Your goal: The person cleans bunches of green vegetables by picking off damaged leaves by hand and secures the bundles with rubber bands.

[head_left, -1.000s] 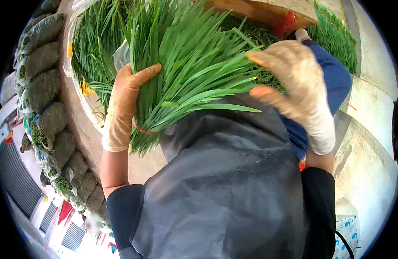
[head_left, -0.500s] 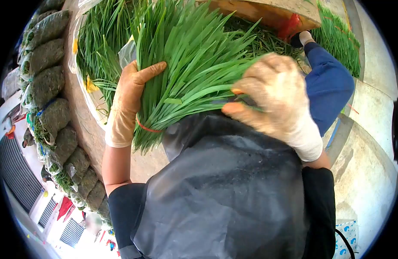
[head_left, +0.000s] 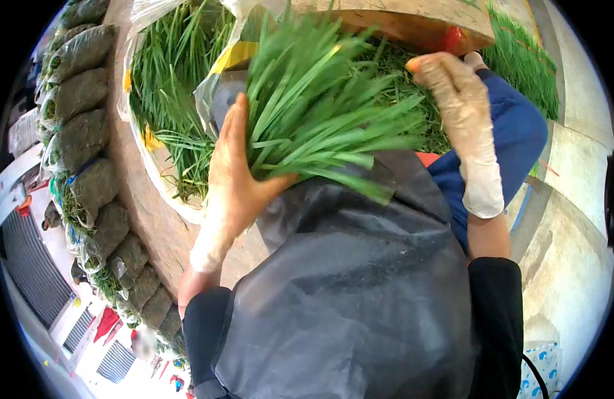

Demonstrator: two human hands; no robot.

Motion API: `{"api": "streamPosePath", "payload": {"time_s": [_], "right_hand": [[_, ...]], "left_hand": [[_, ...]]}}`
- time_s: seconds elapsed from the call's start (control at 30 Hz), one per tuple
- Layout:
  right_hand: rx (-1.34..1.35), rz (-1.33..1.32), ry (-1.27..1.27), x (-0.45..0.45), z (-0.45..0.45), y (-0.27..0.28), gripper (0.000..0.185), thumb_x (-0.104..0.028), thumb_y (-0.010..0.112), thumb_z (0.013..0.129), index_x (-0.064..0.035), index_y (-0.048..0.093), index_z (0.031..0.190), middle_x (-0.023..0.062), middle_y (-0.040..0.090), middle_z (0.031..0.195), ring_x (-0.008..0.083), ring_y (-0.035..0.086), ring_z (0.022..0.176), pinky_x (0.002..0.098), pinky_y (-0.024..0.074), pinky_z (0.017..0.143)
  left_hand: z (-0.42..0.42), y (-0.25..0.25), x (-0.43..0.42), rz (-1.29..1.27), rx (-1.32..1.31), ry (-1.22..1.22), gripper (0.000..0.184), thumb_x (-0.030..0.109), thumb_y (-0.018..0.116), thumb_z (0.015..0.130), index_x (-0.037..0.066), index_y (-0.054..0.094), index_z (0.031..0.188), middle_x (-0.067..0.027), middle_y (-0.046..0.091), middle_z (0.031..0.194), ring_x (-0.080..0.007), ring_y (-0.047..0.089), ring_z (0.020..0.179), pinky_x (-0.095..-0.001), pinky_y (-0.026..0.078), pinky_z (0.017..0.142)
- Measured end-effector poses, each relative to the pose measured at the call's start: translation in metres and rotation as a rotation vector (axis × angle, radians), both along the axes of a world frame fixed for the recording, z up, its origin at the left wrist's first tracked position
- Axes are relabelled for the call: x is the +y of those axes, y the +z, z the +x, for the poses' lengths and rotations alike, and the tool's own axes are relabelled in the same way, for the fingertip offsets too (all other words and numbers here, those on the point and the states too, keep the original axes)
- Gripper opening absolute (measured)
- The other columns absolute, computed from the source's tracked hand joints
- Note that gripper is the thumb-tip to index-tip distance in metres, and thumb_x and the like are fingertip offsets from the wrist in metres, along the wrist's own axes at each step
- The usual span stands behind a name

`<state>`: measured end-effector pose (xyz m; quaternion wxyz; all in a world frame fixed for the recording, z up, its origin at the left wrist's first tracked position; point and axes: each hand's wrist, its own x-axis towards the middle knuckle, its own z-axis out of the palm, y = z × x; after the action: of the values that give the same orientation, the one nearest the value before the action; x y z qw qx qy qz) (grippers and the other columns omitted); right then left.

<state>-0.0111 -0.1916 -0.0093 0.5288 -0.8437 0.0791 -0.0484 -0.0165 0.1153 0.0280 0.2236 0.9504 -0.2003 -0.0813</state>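
My left hand (head_left: 237, 176), in a stained pale glove, grips a bunch of garlic chives (head_left: 320, 113) near its lower end, with thumb and fingers on either side. The leaves fan up and right over my lap, blurred by motion. The tied end is hidden behind the hand. My right hand (head_left: 457, 100), gloved with an orange fingertip, is away from the bunch, above loose leaf scraps (head_left: 420, 86). Its fingers reach forward with gaps between them, and nothing shows in them. A black apron (head_left: 347, 292) covers my front.
A plastic-lined container (head_left: 180, 209) with more chives stands at the left. Filled bags (head_left: 84, 136) line the far left. A wooden board (head_left: 413, 16) lies ahead, with a red plastic piece (head_left: 455, 40) by its edge. More chives (head_left: 520, 60) lie at the upper right.
My right hand has left the leaves and moved up and right. My left hand has shifted right with the bunch, which now tilts further right; its red band is out of sight.
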Motion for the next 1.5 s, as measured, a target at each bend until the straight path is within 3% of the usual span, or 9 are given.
{"api": "streamPosePath", "payload": {"time_s": [0.27,0.47,0.6,0.7,0.8,0.9,1.1,1.33,1.5], "right_hand": [[0.510,0.750,0.390,0.067,-0.011,-0.017,0.092,-0.037,0.082,0.074,-0.0026,0.032,0.142,0.0164,0.054,0.127,0.0202,0.053,0.113,0.0330,0.0423,0.098],[0.113,0.910,0.238,0.122,0.000,-0.045,0.048,-0.024,0.078,0.075,-0.0009,0.061,0.113,0.0105,0.065,0.107,0.0197,0.058,0.103,0.0326,0.0454,0.090],[0.453,0.958,0.083,0.088,-0.014,-0.061,0.023,-0.011,0.070,0.078,-0.0021,0.067,0.099,0.0072,0.068,0.098,0.0168,0.062,0.087,0.0302,0.0478,0.081],[0.536,0.710,-0.066,0.053,-0.003,-0.083,0.024,-0.015,0.067,0.083,-0.0051,0.063,0.106,0.0038,0.064,0.093,0.0138,0.057,0.088,0.0290,0.0466,0.081],[-0.174,0.533,-0.154,0.036,0.013,-0.043,0.021,-0.008,0.068,0.085,-0.0082,0.064,0.105,0.0028,0.062,0.100,0.0135,0.057,0.092,0.0284,0.0451,0.085],[-0.655,-0.258,0.212,0.045,0.027,0.025,0.023,-0.012,0.073,0.075,-0.0122,0.067,0.097,0.0059,0.063,0.099,0.0247,0.060,0.094,0.0358,0.0467,0.086],[-0.758,-0.455,0.534,0.113,0.049,0.038,0.036,-0.019,0.074,0.070,-0.0165,0.064,0.104,0.0012,0.059,0.098,0.0272,0.056,0.096,0.0398,0.0466,0.082],[-0.777,-0.523,0.537,0.131,0.051,0.027,0.029,-0.024,0.074,0.070,-0.0156,0.064,0.095,-0.0005,0.057,0.090,0.0239,0.056,0.092,0.0386,0.0444,0.081],[-0.682,-0.008,0.307,0.093,0.065,0.038,0.012,-0.014,0.077,0.071,-0.0110,0.069,0.079,0.0036,0.065,0.080,0.0234,0.063,0.076,0.0343,0.0500,0.071]], "left_hand": [[0.047,-0.016,0.038,-0.336,0.437,0.512,0.062,0.021,0.074,0.074,0.003,0.053,0.130,-0.0151,0.065,0.114,-0.0198,0.062,0.101,-0.0307,0.047,0.089],[0.028,-0.003,0.009,-0.680,0.463,0.615,0.037,0.019,0.072,0.082,-0.002,0.064,0.112,-0.0079,0.068,0.103,-0.0151,0.062,0.089,-0.0305,0.048,0.083],[0.022,0.000,0.027,-0.984,0.544,0.678,0.037,0.015,0.069,0.084,-0.002,0.062,0.115,-0.0070,0.066,0.105,-0.0153,0.061,0.092,-0.0298,0.047,0.085],[0.019,0.009,0.015,-0.889,0.536,0.691,0.037,0.015,0.070,0.083,-0.002,0.062,0.115,-0.0068,0.066,0.106,-0.0147,0.060,0.093,-0.0290,0.046,0.086],[0.019,0.013,0.004,-0.806,0.544,0.669,0.035,0.015,0.071,0.082,-0.002,0.063,0.112,-0.0064,0.067,0.103,-0.0140,0.060,0.090,-0.0286,0.046,0.085],[0.019,0.009,0.001,-0.710,0.562,0.609,0.033,0.015,0.071,0.082,-0.001,0.065,0.109,-0.0052,0.068,0.098,-0.0125,0.061,0.087,-0.0278,0.047,0.082],[0.018,0.012,-0.003,-0.605,0.562,0.538,0.031,0.016,0.072,0.081,0.000,0.066,0.107,-0.0033,0.069,0.095,-0.0098,0.061,0.084,-0.0264,0.049,0.078],[0.019,0.011,0.001,-0.581,0.599,0.494,0.030,0.014,0.074,0.080,0.000,0.065,0.105,-0.0042,0.069,0.091,-0.0098,0.062,0.082,-0.0266,0.050,0.077],[0.022,0.014,0.000,-0.649,0.608,0.523,0.030,0.013,0.073,0.081,-0.002,0.066,0.106,-0.0063,0.070,0.096,-0.0103,0.063,0.083,-0.0265,0.050,0.077]]}}
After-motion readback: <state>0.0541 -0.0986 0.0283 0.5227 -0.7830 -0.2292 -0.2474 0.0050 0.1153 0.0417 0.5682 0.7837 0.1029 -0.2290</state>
